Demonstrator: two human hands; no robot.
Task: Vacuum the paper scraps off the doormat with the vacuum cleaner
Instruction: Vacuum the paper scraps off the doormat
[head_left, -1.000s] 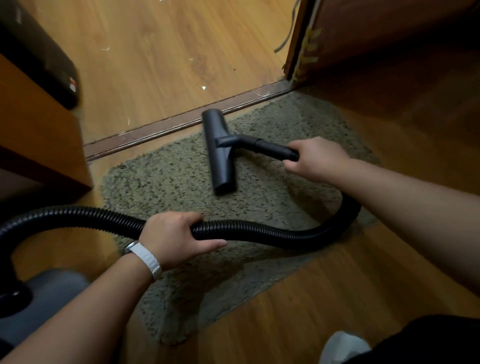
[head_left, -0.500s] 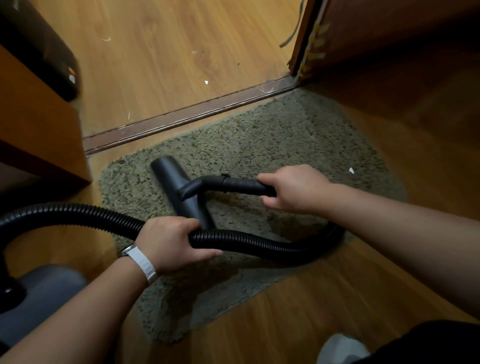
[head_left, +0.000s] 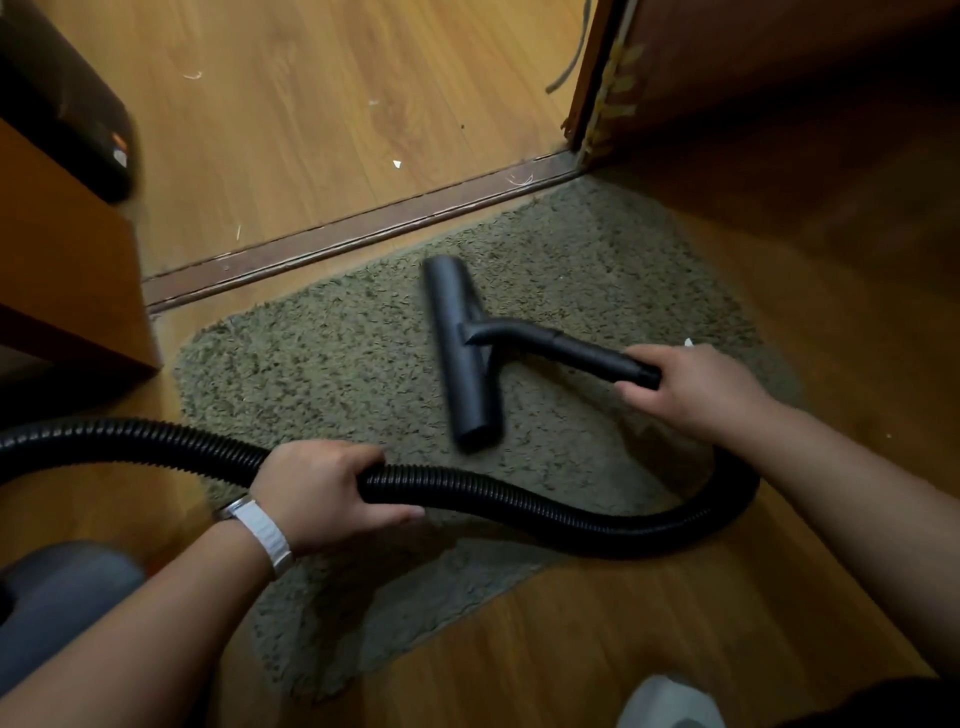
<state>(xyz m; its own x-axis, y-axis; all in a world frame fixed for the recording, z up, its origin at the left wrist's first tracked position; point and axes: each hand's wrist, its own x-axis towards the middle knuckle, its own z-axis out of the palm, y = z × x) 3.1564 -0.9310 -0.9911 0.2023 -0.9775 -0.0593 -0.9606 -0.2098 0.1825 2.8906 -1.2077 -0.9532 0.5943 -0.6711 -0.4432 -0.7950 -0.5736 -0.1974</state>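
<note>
A shaggy olive doormat (head_left: 322, 374) lies on the wooden floor below a door threshold. The black T-shaped vacuum nozzle (head_left: 462, 353) rests flat on the mat's middle. My right hand (head_left: 691, 387) grips the rigid black tube just behind the nozzle. My left hand (head_left: 324, 491) is closed around the ribbed black hose (head_left: 519, 493), which loops across the mat's near part. One small white paper scrap (head_left: 689, 342) lies on the mat just beyond my right hand. The grey vacuum body (head_left: 67, 597) sits at the lower left.
A brown threshold strip (head_left: 337, 236) runs behind the mat. White scraps (head_left: 397, 164) dot the floor beyond it. A wooden cabinet (head_left: 67, 270) stands at the left, a door frame (head_left: 597, 78) at the upper right. My white shoe (head_left: 670, 701) shows at the bottom.
The nozzle has swept from the mat's left part back to the right and a little farther away, carried by my right hand. My left hand has stayed on the hose.
</note>
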